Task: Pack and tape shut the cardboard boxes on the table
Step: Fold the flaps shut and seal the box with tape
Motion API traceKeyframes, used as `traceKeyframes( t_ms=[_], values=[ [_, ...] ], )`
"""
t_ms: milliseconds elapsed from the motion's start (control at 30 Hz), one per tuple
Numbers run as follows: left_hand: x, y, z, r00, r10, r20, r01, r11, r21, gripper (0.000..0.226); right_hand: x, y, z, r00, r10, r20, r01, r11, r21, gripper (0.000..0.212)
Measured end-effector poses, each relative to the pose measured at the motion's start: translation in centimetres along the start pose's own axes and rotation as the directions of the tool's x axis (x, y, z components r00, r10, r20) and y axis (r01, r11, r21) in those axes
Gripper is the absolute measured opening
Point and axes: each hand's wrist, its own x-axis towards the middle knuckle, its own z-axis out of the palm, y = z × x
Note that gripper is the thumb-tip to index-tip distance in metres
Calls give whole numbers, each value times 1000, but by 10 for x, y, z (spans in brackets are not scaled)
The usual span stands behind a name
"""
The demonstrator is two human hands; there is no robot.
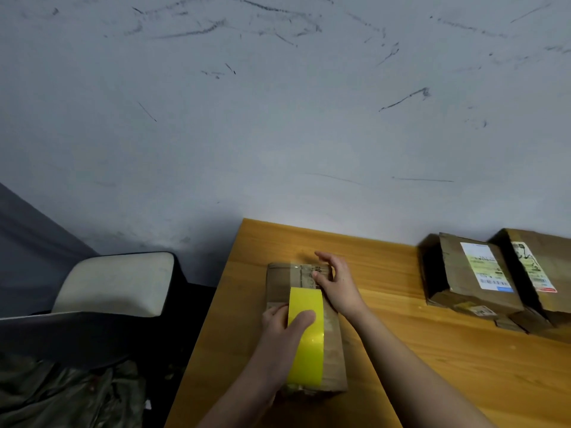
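Box: the cardboard box (304, 329) I work on lies flat on the wooden table (401, 350), near its left edge and close to me, with the flaps closed.
Tape: a yellow tape strip (306, 335) runs along the top, from the near end to a little past the middle; the far part of the top is not yet covered.
Left hand: my left hand (285, 330) holds the box at its left side, the thumb pressing flat on the tape; the other fingers are hidden behind the box side, so I cannot tell how they lie.
Right hand: my right hand (335, 281) rests on the far right corner of the box, fingers relaxed and a little spread, pinching nothing.
Tape roll: I cannot see any roll or cutter.
Done: I judge this box is packed and about half taped.
Left to do: the far half of the seam, then the two other boxes (469, 273), which stand at the right by the wall (278, 118); their flaps look open.
Edges: the table's left edge is just beside the box, and below it is a chair (117, 282).
Open room: bare table between my box and the other boxes.
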Motion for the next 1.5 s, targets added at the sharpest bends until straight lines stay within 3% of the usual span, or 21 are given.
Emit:
traceKeyframes(
  t_ms=[67,133,333,467,533,600,667,733,767,833,900,1000,1067,1167,1233,1267,1333,1367,1400,1433,1500],
  values=[
    [-1,-1,1,1000,22,-3,-22,999,35,16,7,-6,-1,986,-156,57,163,977,-139,52],
    [-2,-1,2,999,38,-3,-38,998,50,18,16,-11,-2,956,-182,230,221,962,-159,59],
    [-1,-1,-1,1000,25,18,-27,996,80,12,36,-40,-13,799,125,588,-47,988,-147,56],
    [-1,2,-2,1000,21,21,-23,997,70,12,49,-49,-15,678,249,692,-126,966,-225,48],
    [-2,2,-3,999,24,24,-26,998,61,12,47,-49,-17,723,277,633,-100,948,-301,36],
    [-3,1,-4,999,39,27,-40,997,63,11,37,-39,-23,814,221,537,-65,954,-293,46],
    [-4,0,-4,999,44,28,-45,997,70,10,12,-30,-29,934,124,336,-73,985,-159,53],
    [-3,-3,-3,998,44,37,-47,996,73,10,-26,-33,-34,998,53,40,-52,999,-8,40],
    [-3,-4,-3,998,43,36,-46,996,75,9,-49,-38,-33,997,47,-68,-41,996,83,33],
    [-3,-5,-2,999,43,17,-44,996,75,8,-102,-56,-26,989,78,-123,-36,949,312,27],
    [1,-10,-2,998,64,4,-64,992,106,13,-149,-70,-12,995,90,-44,-62,898,435,51],
    [2,-16,-3,993,109,40,-114,979,171,26,-184,-70,16,998,60,32,-67,958,279,102],
    [2,-16,-7,986,120,111,-144,962,232,28,-186,-72,31,994,98,-37,-90,979,185,105],
    [4,-11,-30,934,181,309,-280,907,315,32,-182,-76,39,976,129,-176,-81,963,258,89],
    [17,-16,-56,914,252,317,-376,820,431,51,-178,-78,37,969,152,-193,-87,946,312,84],
    [26,-21,-71,893,278,355,-441,701,561,54,-177,-77,36,970,155,-189,-84,938,337,82],
    [48,-34,-98,810,243,534,-581,211,786,70,-176,-75,33,969,156,-191,-77,926,368,80],
    [60,-41,-106,751,223,621,-630,-36,776,84,-176,-74,32,969,153,-195,-73,928,365,79],
    [69,-46,-110,736,153,660,-637,-173,751,95,-177,-75,30,968,144,-205,-66,935,348,77],
    [74,-44,-110,742,95,664,-629,-244,738,98,-176,-75,28,966,141,-218,-61,940,336,75],
    [86,-45,-105,697,139,704,-644,-312,699,90,-176,-73,24,968,148,-204,-68,932,355,76]
  ],
)
